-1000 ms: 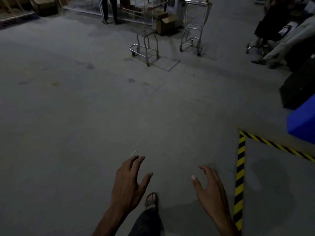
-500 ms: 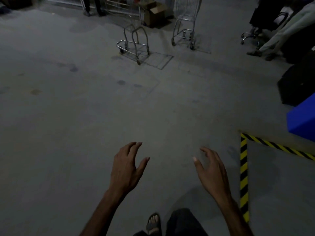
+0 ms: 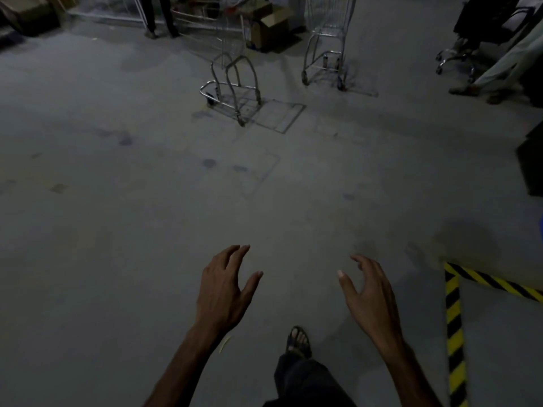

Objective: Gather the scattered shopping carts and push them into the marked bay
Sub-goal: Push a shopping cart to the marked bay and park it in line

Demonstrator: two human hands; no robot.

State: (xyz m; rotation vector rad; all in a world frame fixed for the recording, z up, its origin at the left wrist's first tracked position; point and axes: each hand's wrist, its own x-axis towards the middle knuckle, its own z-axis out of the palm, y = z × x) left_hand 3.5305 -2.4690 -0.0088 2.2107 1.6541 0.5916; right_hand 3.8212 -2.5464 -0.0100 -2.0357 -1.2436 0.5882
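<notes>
Two metal shopping carts stand ahead on the dim concrete floor. The nearer cart [image 3: 232, 83] is at upper centre, and a second cart [image 3: 326, 51] stands to its right, its basket cut off by the top edge. My left hand [image 3: 224, 292] and my right hand [image 3: 371, 298] are held out low in front of me, fingers relaxed, holding nothing, far short of both carts. Yellow-and-black tape [image 3: 454, 327] marks the corner of the bay at the lower right.
A cardboard box [image 3: 271, 27] sits between the carts at the back. A person's legs [image 3: 160, 16] stand at the upper left, and another person sits by a wheeled chair [image 3: 458, 57] at the upper right. A dark block [image 3: 533, 160] lines the right edge. My sandalled foot [image 3: 298, 342] steps forward.
The carts have come closer and lower in view as I walk forward. The bay tape has slid toward the lower right. Both hands stay out in front, holding nothing.
</notes>
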